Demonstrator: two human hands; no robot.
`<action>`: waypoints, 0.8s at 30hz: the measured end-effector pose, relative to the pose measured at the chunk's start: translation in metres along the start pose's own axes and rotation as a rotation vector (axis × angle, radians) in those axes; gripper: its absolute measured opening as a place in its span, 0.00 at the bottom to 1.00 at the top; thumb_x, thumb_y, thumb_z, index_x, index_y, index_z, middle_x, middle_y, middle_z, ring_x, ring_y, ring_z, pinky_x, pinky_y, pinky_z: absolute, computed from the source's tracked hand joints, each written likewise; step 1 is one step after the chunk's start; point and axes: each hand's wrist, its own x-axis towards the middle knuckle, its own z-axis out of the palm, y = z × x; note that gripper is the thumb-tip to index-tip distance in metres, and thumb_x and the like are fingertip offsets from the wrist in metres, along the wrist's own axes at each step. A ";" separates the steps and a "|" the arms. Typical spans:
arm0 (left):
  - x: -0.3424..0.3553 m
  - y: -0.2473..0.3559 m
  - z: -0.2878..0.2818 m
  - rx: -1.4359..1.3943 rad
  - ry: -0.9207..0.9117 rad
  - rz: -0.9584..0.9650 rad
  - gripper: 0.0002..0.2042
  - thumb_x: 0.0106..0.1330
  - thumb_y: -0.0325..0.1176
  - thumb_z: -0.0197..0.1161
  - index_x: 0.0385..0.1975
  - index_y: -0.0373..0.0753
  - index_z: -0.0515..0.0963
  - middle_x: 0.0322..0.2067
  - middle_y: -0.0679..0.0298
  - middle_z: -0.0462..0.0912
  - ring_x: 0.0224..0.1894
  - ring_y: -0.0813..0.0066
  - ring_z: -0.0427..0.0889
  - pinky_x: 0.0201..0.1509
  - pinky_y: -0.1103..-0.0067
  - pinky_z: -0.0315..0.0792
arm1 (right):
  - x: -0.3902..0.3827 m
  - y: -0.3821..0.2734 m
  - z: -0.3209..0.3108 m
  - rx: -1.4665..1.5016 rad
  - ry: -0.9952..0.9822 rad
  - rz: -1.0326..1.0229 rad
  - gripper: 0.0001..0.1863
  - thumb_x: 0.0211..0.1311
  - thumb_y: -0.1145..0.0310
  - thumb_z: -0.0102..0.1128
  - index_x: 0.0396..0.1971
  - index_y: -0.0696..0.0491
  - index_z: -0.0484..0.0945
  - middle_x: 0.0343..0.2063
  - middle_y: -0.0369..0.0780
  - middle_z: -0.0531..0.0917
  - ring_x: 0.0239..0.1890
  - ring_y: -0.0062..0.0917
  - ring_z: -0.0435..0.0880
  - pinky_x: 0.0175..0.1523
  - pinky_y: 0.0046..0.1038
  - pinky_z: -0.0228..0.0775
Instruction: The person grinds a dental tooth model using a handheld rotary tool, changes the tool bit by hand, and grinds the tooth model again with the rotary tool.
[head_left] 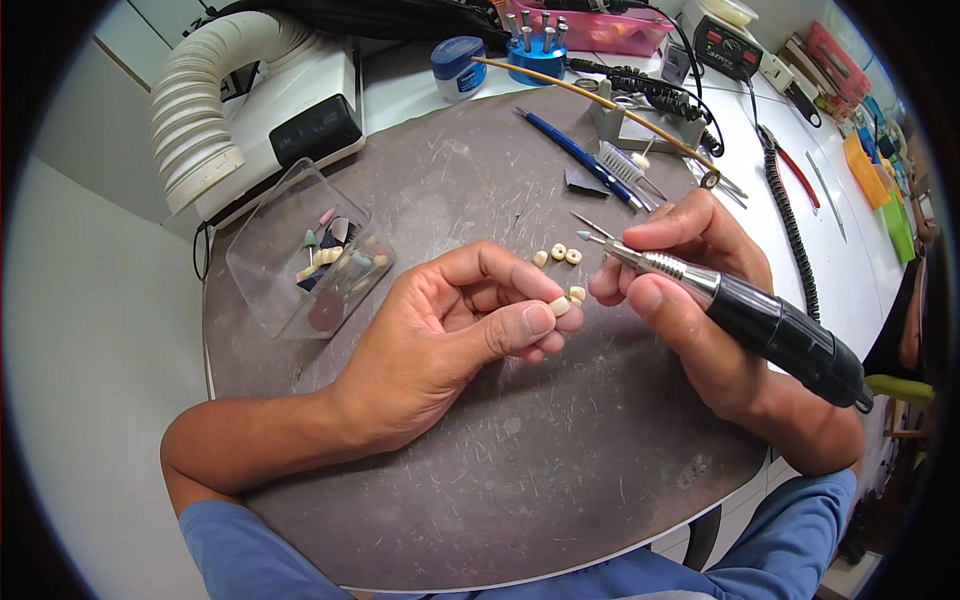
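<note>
Between the thumb and fingertips of my left hand (470,310) is pinched a small ivory dental crown (559,307). My right hand (700,290) grips a black and silver dental handpiece (745,305), pen-like, its tip pointing up and left. A pale blue-grey pointed bit (590,236) sits in its end, apart from the crown. Just beyond my fingertips several more ivory crowns (558,251) lie on the scratched grey-brown work mat (480,450). Another crown (577,293) rests close by my left fingers. A thin metal pointed tool shows behind the bit.
At left, a clear plastic box (290,250) holds grinding bits and tooth-coloured pieces. Behind it stands a white unit with a ribbed hose (205,90). A blue-lidded jar (459,68), blue bur stand (537,65), blue pen (575,150), thin wooden stick (590,93) and red-handled pliers (795,175) lie farther back.
</note>
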 end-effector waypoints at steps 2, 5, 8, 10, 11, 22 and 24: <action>0.001 -0.001 0.000 -0.002 -0.005 0.000 0.07 0.65 0.26 0.59 0.41 0.38 0.72 0.38 0.59 0.81 0.38 0.78 0.80 0.44 0.84 0.75 | -0.002 -0.001 0.001 0.026 -0.005 0.015 0.15 0.60 0.63 0.58 0.38 0.58 0.68 0.30 0.41 0.77 0.38 0.23 0.80 0.46 0.25 0.72; 0.001 -0.002 0.001 0.002 0.006 0.002 0.07 0.65 0.26 0.59 0.41 0.38 0.72 0.38 0.59 0.81 0.38 0.78 0.80 0.44 0.83 0.75 | -0.003 -0.002 -0.001 0.026 -0.038 0.011 0.14 0.60 0.63 0.58 0.37 0.57 0.67 0.30 0.42 0.77 0.38 0.22 0.80 0.46 0.24 0.71; 0.000 -0.001 0.001 -0.023 0.013 -0.003 0.08 0.64 0.26 0.60 0.41 0.38 0.72 0.38 0.58 0.82 0.38 0.77 0.80 0.44 0.83 0.75 | -0.004 -0.005 -0.004 -0.033 -0.084 0.002 0.14 0.60 0.62 0.58 0.36 0.56 0.67 0.31 0.44 0.79 0.37 0.21 0.79 0.46 0.24 0.71; -0.001 0.001 0.002 -0.028 0.017 -0.014 0.07 0.64 0.26 0.60 0.40 0.38 0.72 0.38 0.58 0.82 0.37 0.77 0.81 0.44 0.83 0.76 | -0.005 -0.005 -0.004 -0.067 -0.102 0.010 0.14 0.60 0.62 0.58 0.35 0.56 0.67 0.32 0.45 0.79 0.36 0.21 0.79 0.46 0.24 0.71; -0.001 0.001 0.002 -0.030 0.021 -0.022 0.07 0.64 0.26 0.60 0.40 0.38 0.72 0.38 0.58 0.82 0.37 0.77 0.81 0.43 0.83 0.76 | -0.005 -0.004 -0.003 -0.069 -0.100 -0.018 0.14 0.60 0.62 0.59 0.34 0.56 0.67 0.33 0.46 0.80 0.35 0.20 0.79 0.46 0.24 0.71; 0.000 0.000 0.004 -0.013 0.029 -0.003 0.05 0.64 0.25 0.60 0.36 0.39 0.72 0.37 0.57 0.82 0.37 0.77 0.81 0.42 0.83 0.76 | -0.005 -0.001 0.001 -0.024 -0.107 -0.078 0.15 0.59 0.62 0.61 0.34 0.57 0.68 0.31 0.45 0.79 0.34 0.20 0.79 0.45 0.25 0.72; 0.001 0.000 0.004 -0.013 0.022 0.000 0.05 0.64 0.25 0.60 0.36 0.39 0.72 0.37 0.57 0.82 0.36 0.77 0.81 0.42 0.83 0.76 | -0.006 0.000 0.000 -0.034 -0.110 -0.081 0.15 0.59 0.62 0.61 0.34 0.57 0.68 0.29 0.43 0.77 0.34 0.21 0.79 0.46 0.27 0.73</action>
